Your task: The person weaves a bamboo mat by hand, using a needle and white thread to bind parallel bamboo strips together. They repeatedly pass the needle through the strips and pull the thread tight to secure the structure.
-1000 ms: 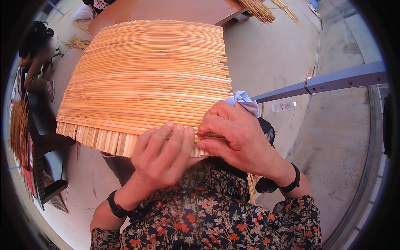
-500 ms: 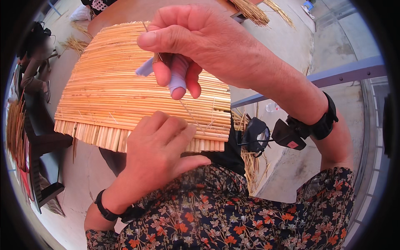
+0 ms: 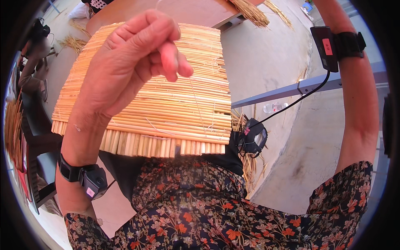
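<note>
A mat of straw-coloured reed stalks (image 3: 166, 108) lies in front of me, its near edge at my lap. Above its middle my left hand (image 3: 137, 54) is raised, thumb and forefinger pressed together and the other fingers curled. Whatever is pinched there is too fine or hidden to make out. Just above that hand, a faint thin thread (image 3: 158, 5) shows at the top of the picture. Loose white thread ends (image 3: 156, 128) lie on the mat's near part, and another thread slants over its right side. My right forearm reaches up past the top right edge; the hand is out of sight.
A brown table (image 3: 191, 14) stands beyond the mat, with a straw bundle (image 3: 250, 12) at its right. A blue-grey rail (image 3: 275, 92) runs at the right. Near it lie a plastic bottle (image 3: 274, 107) and a black strapped object (image 3: 253, 136). A person (image 3: 35, 62) sits far left.
My right hand, which held a needle over the mat, has swung up and right out of view. My left hand has risen from the near edge and closed to a pinch.
</note>
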A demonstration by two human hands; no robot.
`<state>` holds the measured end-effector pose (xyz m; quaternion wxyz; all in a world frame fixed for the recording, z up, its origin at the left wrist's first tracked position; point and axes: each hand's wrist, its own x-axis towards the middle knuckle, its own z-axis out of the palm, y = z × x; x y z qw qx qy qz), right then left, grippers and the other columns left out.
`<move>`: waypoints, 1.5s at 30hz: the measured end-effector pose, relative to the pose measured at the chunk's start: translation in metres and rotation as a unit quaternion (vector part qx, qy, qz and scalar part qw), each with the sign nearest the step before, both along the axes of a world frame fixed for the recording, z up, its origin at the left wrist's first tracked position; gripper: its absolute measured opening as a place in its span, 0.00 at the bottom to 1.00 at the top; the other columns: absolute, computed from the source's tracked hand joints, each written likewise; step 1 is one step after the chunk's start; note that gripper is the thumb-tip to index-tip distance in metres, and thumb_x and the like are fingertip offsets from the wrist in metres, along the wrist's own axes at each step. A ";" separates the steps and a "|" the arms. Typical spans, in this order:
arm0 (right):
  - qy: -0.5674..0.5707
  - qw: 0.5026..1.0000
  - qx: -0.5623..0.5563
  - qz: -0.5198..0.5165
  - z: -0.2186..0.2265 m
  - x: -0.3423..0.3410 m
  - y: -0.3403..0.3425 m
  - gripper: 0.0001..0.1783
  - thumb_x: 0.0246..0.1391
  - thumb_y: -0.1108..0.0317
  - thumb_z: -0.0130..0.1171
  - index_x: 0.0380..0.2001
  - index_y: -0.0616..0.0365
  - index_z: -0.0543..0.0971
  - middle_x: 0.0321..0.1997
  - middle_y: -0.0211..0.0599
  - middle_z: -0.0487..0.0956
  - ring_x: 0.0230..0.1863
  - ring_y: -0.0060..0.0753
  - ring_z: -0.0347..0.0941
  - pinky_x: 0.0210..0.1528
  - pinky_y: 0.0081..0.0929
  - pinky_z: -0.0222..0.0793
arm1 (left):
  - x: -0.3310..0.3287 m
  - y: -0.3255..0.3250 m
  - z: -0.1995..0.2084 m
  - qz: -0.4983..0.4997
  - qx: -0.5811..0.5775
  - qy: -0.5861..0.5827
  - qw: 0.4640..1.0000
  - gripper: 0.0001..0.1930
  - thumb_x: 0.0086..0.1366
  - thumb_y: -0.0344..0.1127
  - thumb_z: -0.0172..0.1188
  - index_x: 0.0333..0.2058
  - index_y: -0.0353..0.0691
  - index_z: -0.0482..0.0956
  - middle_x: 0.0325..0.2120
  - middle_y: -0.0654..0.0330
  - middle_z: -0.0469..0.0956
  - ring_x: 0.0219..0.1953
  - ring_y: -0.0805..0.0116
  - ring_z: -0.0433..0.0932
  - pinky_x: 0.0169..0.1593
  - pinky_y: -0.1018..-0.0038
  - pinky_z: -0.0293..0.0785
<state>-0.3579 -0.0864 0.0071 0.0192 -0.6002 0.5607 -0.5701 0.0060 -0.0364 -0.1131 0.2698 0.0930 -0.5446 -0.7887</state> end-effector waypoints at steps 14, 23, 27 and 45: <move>-0.202 0.892 0.374 0.155 -0.160 0.142 0.166 0.10 0.70 0.65 0.59 0.35 0.58 0.74 0.23 0.24 0.77 0.23 0.11 0.70 0.24 0.14 0.66 | 0.032 -0.003 0.013 0.095 -0.488 -0.389 0.776 0.15 0.60 0.39 0.73 0.31 0.31 0.84 0.26 0.53 0.76 0.30 0.62 0.77 0.34 0.65 0.72; -0.224 0.913 0.292 0.178 -0.157 0.138 0.167 0.08 0.68 0.68 0.61 0.34 0.58 0.75 0.24 0.22 0.75 0.25 0.10 0.70 0.26 0.14 0.65 | -0.022 0.053 0.019 -0.129 -0.346 -0.279 0.886 0.09 0.64 0.32 0.66 0.35 0.34 0.77 0.29 0.51 0.75 0.28 0.50 0.74 0.35 0.64 0.72; -0.189 0.917 0.293 0.194 -0.154 0.140 0.169 0.08 0.68 0.69 0.61 0.34 0.59 0.75 0.24 0.21 0.75 0.25 0.10 0.70 0.26 0.14 0.65 | -0.013 0.055 0.032 -0.157 -0.245 -0.399 0.869 0.07 0.66 0.32 0.64 0.34 0.34 0.77 0.22 0.50 0.74 0.23 0.54 0.73 0.32 0.65 0.70; -0.253 0.878 0.356 0.195 -0.160 0.133 0.169 0.07 0.68 0.66 0.59 0.38 0.57 0.75 0.27 0.25 0.79 0.22 0.12 0.71 0.23 0.15 0.66 | 0.002 -0.009 0.011 0.020 -0.252 -0.356 0.900 0.17 0.69 0.43 0.64 0.41 0.31 0.81 0.29 0.67 0.79 0.30 0.79 0.76 0.34 0.76 0.71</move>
